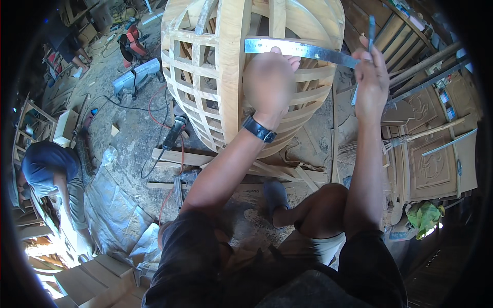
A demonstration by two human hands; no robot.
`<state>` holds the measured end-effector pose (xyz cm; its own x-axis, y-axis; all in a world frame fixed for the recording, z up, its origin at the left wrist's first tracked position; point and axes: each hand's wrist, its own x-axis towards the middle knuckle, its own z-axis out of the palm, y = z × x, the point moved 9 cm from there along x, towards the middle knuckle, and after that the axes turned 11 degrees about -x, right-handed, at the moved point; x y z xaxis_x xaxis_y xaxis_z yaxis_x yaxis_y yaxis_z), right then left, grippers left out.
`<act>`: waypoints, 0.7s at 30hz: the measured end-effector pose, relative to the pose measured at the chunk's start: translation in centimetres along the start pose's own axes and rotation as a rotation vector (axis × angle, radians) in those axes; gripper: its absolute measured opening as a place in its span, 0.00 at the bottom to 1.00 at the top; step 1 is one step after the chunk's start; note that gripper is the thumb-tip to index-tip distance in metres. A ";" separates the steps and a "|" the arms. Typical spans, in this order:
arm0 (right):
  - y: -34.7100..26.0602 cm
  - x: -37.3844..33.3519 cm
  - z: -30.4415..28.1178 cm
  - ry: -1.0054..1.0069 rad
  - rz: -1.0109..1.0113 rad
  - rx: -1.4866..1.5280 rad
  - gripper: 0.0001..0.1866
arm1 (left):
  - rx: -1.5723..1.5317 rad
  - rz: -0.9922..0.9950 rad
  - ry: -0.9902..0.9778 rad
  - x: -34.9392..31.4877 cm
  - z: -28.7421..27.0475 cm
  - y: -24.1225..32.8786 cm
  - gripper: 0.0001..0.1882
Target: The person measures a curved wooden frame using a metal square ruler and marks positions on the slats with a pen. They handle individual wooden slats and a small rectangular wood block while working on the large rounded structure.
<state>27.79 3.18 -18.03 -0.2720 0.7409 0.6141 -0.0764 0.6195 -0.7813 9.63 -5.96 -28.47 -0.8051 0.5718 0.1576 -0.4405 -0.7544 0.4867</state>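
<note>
A long steel ruler (pixel 308 50) lies across the slats of a large rounded lattice frame of pale wood (pixel 233 77), bending slightly toward the right. My left hand (pixel 269 84), with a dark watch (pixel 259 129) on its wrist, holds the ruler against the frame near its left end; a blur covers most of that hand. My right hand (pixel 372 82) is closed at the ruler's right end, with a blue pencil-like stick (pixel 371 31) standing up between its fingers. Below those fingers shows a thin pale edge that I cannot make out.
Wood strips (pixel 179 156) and an angle grinder (pixel 176 128) with its cord lie on the dusty floor. At right are a broom (pixel 395 143) and carved panels (pixel 429 164). A person in blue (pixel 51 164) bends over at left; another person (pixel 67 43) is farther back.
</note>
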 end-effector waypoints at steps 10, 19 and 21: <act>-2.8 -4.7 7.6 -0.616 -0.008 0.564 0.40 | -0.022 0.048 -0.002 0.1 0.0 -0.1 0.12; -2.6 -4.0 6.0 -0.216 -0.027 0.067 0.15 | -0.009 0.024 -0.020 0.1 0.1 -0.3 0.10; -2.1 -3.8 6.1 -0.156 -0.032 0.150 0.11 | -0.028 0.027 -0.024 0.0 0.2 -0.3 0.11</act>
<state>23.09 -2.49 -19.41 -0.4112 0.6655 0.6229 -0.2264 0.5874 -0.7770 9.89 -5.63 -28.44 -0.8073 0.5583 0.1912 -0.4299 -0.7783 0.4576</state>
